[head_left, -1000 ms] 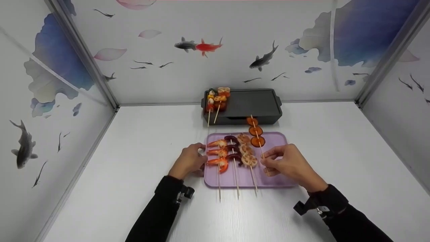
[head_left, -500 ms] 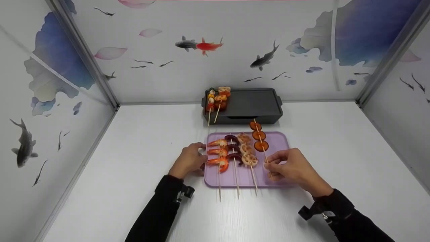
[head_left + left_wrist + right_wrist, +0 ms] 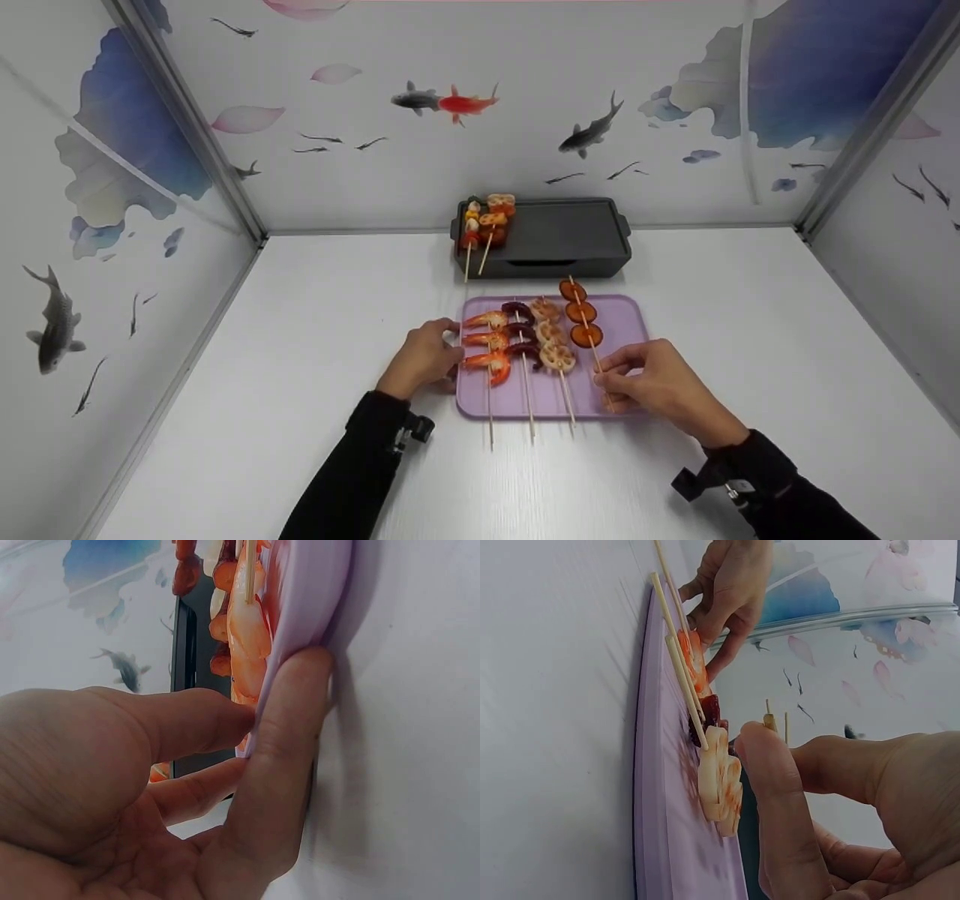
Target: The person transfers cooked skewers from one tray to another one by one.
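Observation:
In the head view my left hand [image 3: 422, 356] grips the left rim of a light purple tray [image 3: 626, 319]. The left wrist view has the tray edge [image 3: 311, 592] between thumb and fingers. My right hand [image 3: 656, 382] pinches the stick of a skewer with round, dark-edged orange slices [image 3: 580, 312], held tilted over the tray's right part. On the tray lie a shrimp skewer [image 3: 491, 341], a skewer of dark purple tentacle pieces [image 3: 522, 331] and a lotus root skewer [image 3: 557, 357]. Their bare sticks reach past the front rim.
Behind the tray stands a black grill plate [image 3: 566, 232] with side handles. At its left lie a mixed vegetable skewer [image 3: 471, 225] and a skewer of brownish chunks [image 3: 492, 220]. Printed walls enclose the white table [image 3: 315, 330] at the back and sides.
My right hand has moved toward me and slightly right with the slice skewer, bringing it from near the grill plate's front to over the tray's right part. My left hand stays on the rim.

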The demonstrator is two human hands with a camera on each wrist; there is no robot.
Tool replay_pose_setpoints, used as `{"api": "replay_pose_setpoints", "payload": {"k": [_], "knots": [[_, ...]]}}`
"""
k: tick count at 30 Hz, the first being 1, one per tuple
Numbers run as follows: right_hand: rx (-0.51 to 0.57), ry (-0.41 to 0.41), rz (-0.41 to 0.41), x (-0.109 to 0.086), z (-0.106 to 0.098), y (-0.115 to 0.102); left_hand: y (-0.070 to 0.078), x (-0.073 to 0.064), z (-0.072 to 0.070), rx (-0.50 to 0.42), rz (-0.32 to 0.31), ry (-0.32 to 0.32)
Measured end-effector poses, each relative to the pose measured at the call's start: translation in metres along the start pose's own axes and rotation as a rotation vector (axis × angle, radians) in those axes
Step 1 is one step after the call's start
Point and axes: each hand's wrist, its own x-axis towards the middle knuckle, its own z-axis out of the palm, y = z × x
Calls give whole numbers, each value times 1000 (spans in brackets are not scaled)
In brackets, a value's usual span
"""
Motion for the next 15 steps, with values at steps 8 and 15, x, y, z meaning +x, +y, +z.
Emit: {"api": "replay_pose_setpoints", "payload": {"k": [8,15], "knots": [[2,-18,5,-2,1,4,0,0,0,25,5,7],[20,-32,13,-5,1,7,0,0,1,51,7,17]]}}
